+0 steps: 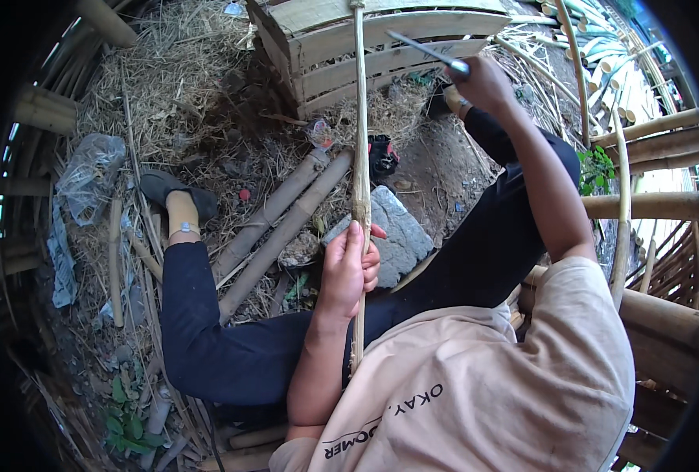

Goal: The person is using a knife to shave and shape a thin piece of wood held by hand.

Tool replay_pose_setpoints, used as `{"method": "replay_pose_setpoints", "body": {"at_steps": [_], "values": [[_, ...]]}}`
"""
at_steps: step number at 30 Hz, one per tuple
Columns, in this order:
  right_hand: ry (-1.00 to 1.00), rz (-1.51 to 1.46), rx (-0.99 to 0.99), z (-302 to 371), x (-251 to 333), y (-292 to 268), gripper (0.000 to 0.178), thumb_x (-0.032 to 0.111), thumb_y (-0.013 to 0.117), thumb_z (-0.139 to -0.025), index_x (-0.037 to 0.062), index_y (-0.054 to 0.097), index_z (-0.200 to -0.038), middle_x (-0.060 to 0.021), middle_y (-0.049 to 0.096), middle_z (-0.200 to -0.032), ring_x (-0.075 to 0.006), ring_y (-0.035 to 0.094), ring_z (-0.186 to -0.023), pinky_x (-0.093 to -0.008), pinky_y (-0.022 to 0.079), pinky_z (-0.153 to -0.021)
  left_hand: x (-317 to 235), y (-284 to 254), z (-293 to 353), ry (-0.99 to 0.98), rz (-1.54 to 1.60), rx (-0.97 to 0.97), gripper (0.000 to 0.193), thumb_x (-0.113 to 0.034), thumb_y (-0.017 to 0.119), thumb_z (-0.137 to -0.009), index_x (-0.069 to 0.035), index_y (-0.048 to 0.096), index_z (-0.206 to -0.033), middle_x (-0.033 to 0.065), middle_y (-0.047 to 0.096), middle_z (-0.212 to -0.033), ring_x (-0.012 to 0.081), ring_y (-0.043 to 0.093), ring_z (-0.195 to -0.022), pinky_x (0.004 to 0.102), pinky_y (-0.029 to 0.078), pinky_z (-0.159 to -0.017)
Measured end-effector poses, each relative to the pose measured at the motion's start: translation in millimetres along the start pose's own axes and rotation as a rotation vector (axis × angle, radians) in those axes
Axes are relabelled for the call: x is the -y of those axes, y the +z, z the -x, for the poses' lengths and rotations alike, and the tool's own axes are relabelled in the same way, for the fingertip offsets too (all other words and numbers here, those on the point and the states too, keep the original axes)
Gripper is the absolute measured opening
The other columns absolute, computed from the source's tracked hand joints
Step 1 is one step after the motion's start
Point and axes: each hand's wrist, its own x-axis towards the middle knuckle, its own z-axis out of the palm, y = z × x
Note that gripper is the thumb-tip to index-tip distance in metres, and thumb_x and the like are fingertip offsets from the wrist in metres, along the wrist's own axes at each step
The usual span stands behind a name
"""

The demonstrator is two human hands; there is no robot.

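Observation:
A long, pale bamboo strip (360, 118) runs upright through the middle of the view, from a wooden crate (326, 76) at the far side down to my body. My left hand (348, 271) is wrapped round its lower part, thumb lying along it. Off to the right and farther away, my right hand (479, 85) is closed on the handle of a knife (428, 53). The blade points left and away, in front of the crate's slats and apart from the strip. My fingers hide most of the knife's handle.
Two bamboo poles (286, 224) and a grey stone block (401, 236) lie between my legs. A clear plastic bag (90, 177) sits at the left on straw-strewn ground. Cut bamboo tubes (613, 67) are piled at the far right, beyond a bamboo rail (648, 206).

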Motion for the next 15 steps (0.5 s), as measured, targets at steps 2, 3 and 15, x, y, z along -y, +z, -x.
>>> {"method": "replay_pose_setpoints", "body": {"at_steps": [2, 3, 15], "values": [[-0.132, -0.045, 0.012, 5.6, 6.0, 13.5, 0.024, 0.025, 0.069, -0.084, 0.0114, 0.078, -0.102, -0.018, 0.074, -0.087, -0.035, 0.072, -0.077, -0.0458, 0.058, -0.078, 2.3, 1.4, -1.3, -0.011, -0.001, 0.009, 0.042, -0.04, 0.034, -0.111, -0.003, 0.054, -0.109, -0.0075, 0.033, -0.062, -0.0004, 0.023, -0.044, 0.0194, 0.017, -0.038], [-0.185, -0.017, 0.037, 11.0, 19.2, 18.7, 0.025, 0.024, 0.069, -0.081, 0.0111, 0.078, -0.102, -0.0174, 0.074, -0.086, -0.035, 0.072, -0.077, -0.0459, 0.058, -0.077, 2.7, 0.0, -1.0, -0.017, -0.004, 0.004, 0.042, -0.04, 0.034, -0.111, -0.003, 0.054, -0.109, -0.0075, 0.033, -0.062, -0.0003, 0.023, -0.044, 0.0193, 0.017, -0.038], [0.03, 0.187, -0.029, -34.2, -8.8, 18.3, 0.024, 0.02, 0.067, -0.081, 0.0068, 0.075, -0.099, -0.0184, 0.074, -0.092, -0.0326, 0.073, -0.082, -0.0451, 0.059, -0.077, 8.1, 6.6, 2.4, -0.021, -0.06, -0.009, 0.041, -0.039, 0.034, -0.111, -0.004, 0.054, -0.105, -0.0072, 0.034, -0.063, -0.0009, 0.026, -0.044, 0.0178, 0.019, -0.037]]}}
